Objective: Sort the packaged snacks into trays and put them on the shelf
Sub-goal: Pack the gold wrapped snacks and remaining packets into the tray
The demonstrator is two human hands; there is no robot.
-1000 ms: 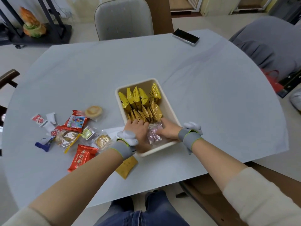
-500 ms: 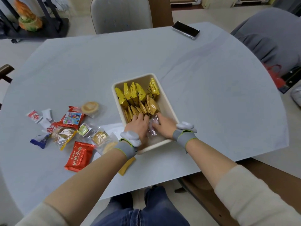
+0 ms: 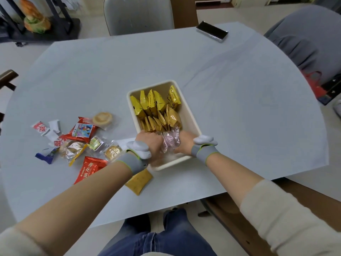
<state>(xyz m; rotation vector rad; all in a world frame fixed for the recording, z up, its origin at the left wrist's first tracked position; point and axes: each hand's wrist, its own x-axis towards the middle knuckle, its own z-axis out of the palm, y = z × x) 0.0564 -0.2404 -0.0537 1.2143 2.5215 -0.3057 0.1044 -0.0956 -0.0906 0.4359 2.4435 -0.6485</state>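
We see the cream plastic tray [image 3: 191,117] mid-table, yellow foil packets [image 3: 155,109] in it, loose wrapped snacks [image 3: 77,143] to its left, black phone [image 3: 211,31] behind.

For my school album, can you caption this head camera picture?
Two hands, left hand and right hand, tuck clear pink-tinted packets into a cream plastic tray beside yellow foil packets.

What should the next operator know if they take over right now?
Left hand and right hand: both inside the near end of the cream rectangular plastic tray, handling clear pinkish wrapped snacks; exact grip unclear.
Done: yellow foil packets stand packed in the tray's far part.
Left: mixed red, white, blue and clear-wrapped snacks lie loose on the pale grey table left of the tray; one flat mustard-yellow packet by the near edge. Nothing shelved yet.
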